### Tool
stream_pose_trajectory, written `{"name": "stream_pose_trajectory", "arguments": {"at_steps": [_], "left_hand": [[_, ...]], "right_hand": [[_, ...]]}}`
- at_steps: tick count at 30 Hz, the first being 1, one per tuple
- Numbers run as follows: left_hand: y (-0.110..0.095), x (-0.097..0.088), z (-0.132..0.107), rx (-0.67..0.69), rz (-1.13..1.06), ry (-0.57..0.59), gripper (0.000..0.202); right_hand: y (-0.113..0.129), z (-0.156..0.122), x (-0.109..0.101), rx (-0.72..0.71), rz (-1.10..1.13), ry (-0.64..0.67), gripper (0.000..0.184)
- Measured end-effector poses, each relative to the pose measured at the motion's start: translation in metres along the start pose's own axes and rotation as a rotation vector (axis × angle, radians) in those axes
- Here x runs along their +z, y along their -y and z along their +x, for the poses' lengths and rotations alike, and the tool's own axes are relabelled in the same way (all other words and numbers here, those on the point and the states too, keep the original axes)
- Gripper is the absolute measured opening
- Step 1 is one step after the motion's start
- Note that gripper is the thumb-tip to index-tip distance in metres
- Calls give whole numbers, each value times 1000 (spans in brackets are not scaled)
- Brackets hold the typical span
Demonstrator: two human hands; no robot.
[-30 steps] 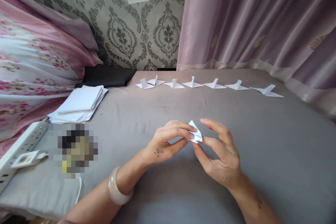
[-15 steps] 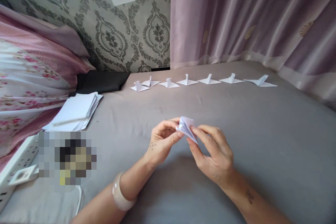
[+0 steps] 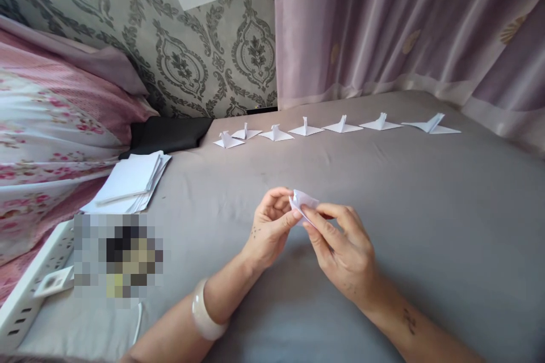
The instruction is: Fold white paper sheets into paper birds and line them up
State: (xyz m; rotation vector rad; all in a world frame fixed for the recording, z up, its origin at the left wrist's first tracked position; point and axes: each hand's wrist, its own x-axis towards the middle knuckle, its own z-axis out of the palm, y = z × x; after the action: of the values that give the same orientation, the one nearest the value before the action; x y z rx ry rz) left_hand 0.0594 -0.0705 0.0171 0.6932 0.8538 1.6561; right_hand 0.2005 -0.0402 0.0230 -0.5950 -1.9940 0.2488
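Note:
A small folded piece of white paper [image 3: 303, 202] is pinched between both my hands above the grey bed sheet [image 3: 426, 227]. My left hand [image 3: 269, 228] grips its left edge with thumb and curled fingers. My right hand [image 3: 340, 252] holds its right side, fingers wrapped close over it. A pale bangle [image 3: 204, 317] circles my left wrist. Most of the paper is hidden behind my fingers.
Several folded paper birds [image 3: 305, 129] stand in a row at the far side of the sheet, below a mauve curtain [image 3: 404, 22]. A stack of white paper sheets [image 3: 130, 181] lies at left, near a white power strip [image 3: 32, 289], a black cloth [image 3: 170, 133] and floral bedding [image 3: 46, 142].
My hands have drawn closer together and the folded paper is pressed smaller between them. The view has shifted slightly, with the hands moving a little left in the picture.

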Motion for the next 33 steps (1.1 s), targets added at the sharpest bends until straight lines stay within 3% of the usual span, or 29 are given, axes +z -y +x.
{"name": "stream_pose_trajectory", "arguments": {"at_steps": [5,15,22,29,33], "left_hand": [[3,-3,1,57,-28,47,36],[3,-8,0,67,44,85,22],[3,-7,-2,21,91,126,20],[7,-8,2,47,89,36,19],[8,-9,3,41,87,5,19]], "right_hand": [[8,5,0,181,106,-4,27],[7,10,-4,360,290,-5,11],[3,12,-6,462,298,23,15],[1,10,-6,267,187,-8,19],[2,10,-4,233,160,-32,20]]}}
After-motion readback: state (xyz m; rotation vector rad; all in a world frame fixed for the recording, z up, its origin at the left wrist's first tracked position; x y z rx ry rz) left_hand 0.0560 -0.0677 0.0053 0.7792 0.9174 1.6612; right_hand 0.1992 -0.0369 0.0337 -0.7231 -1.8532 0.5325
